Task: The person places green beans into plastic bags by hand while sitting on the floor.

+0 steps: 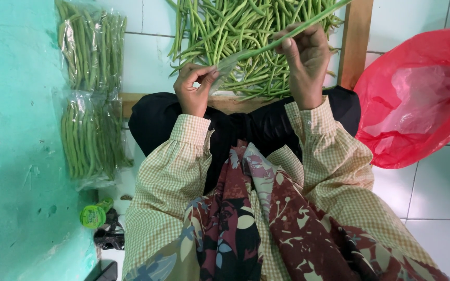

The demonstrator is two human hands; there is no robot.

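Against the turquoise wall lie two clear packs of beans, the upper pack above the lower pack, with a green tape roll on the floor below them. The left hand pinches the mouth of a thin clear bag between thumb and fingers. The right hand grips a few long beans whose lower ends sit in that bag, held just above the bean pile on a wooden tray. A red plastic bag rests on the white tiled floor at the far right.
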